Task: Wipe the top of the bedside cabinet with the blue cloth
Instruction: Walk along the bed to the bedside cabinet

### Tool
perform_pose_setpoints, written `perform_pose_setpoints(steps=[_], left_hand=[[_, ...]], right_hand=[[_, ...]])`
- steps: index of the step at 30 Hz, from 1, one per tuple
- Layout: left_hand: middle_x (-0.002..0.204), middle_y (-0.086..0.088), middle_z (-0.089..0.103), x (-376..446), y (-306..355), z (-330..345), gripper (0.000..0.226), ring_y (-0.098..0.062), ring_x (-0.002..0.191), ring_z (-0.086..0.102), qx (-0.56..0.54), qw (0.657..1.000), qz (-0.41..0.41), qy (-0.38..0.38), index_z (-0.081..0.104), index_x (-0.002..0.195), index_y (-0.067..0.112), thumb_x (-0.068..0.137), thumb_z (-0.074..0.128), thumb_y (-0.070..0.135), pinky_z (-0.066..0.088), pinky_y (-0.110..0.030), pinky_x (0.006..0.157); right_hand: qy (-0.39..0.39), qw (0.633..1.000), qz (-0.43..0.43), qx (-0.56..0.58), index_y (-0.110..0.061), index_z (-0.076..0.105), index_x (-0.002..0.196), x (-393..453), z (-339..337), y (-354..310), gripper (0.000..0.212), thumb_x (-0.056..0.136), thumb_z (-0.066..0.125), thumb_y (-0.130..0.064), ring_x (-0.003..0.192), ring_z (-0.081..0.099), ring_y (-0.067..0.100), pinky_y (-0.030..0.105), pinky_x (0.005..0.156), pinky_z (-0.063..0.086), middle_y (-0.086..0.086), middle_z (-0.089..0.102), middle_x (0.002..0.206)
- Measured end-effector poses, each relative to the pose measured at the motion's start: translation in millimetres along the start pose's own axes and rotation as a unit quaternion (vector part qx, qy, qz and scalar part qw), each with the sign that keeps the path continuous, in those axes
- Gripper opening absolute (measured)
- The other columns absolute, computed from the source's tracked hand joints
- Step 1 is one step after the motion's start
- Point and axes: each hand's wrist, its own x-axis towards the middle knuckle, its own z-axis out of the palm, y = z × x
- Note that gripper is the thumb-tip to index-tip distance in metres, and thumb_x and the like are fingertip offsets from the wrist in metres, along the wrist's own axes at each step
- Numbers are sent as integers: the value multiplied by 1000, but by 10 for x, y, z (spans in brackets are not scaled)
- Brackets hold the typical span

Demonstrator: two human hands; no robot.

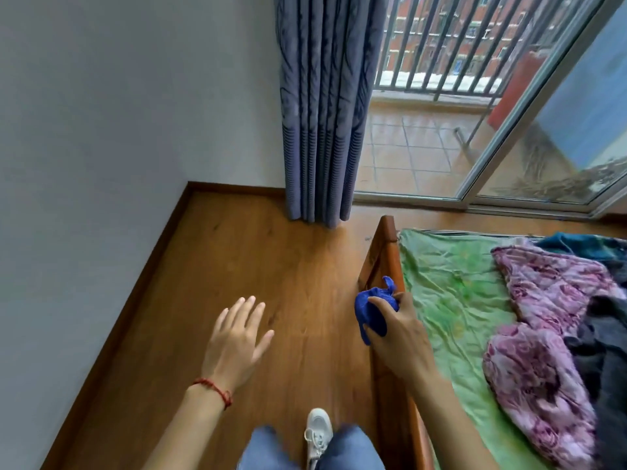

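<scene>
Your right hand (402,337) clutched the bunched blue cloth (373,308) over the wooden bed rail (383,252) at four o'clock, your left hand (234,344) hung open and empty at seven o'clock, and no bedside cabinet appeared anywhere in view, so its bearing could not be told.

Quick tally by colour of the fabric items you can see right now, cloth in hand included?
Blue: 1, the blue cloth bunched in the right hand
Green: 1, bed sheet
Purple floral: 1, quilt
Dark grey: 1, garment
Teal: 1, fabric
Grey-blue: 1, curtain
Total: 6
</scene>
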Motion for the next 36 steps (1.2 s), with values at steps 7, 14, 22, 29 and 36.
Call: perform_pose_setpoints(steps=[7, 14, 22, 29, 36], left_hand=[[113, -23, 64, 1198, -39, -212, 80, -38, 105, 60, -12, 1000, 11, 8, 64, 110, -2, 95, 6, 51, 48, -55, 84], [114, -24, 63, 2638, -290, -341, 82, -38, 106, 60, -3, 998, 61, 6, 64, 110, -2, 95, 4, 51, 48, -55, 85], [116, -23, 63, 4053, -468, -636, 59, -37, 108, 59, 23, 992, 120, 8, 63, 112, -2, 87, 32, 42, 46, -54, 87], [117, -24, 61, 5103, -260, -525, 46, -39, 110, 57, 21, 982, 182, 40, 61, 115, -2, 80, 71, 26, 45, -56, 89], [115, -24, 62, 6195, 260, -422, 53, -39, 109, 57, 37, 967, 250, 39, 61, 114, -2, 71, 79, 22, 44, -56, 90]], right_hand=[[7, 1000, 1, 16, -16, 54, 114, 1187, 3, 97, 45, 71, 70, -12, 81, 56, 33, 33, 64, 46, 13, 43, 110], [27, 999, 44, 6, -16, 55, 112, 2443, 163, 85, 44, 71, 71, -17, 84, 56, 33, 35, 67, 49, 12, 42, 109], [34, 993, 107, 23, -17, 56, 113, 3618, 192, 60, 46, 69, 71, -17, 88, 56, 37, 38, 72, 48, 15, 45, 113], [36, 988, 146, 17, -15, 56, 114, 4429, 168, 350, 47, 70, 70, -16, 90, 55, 38, 39, 70, 48, 17, 44, 113], [54, 982, 179, 7, -13, 53, 118, 5217, -28, 866, 45, 76, 66, -17, 86, 55, 40, 44, 70, 51, 17, 42, 115]])
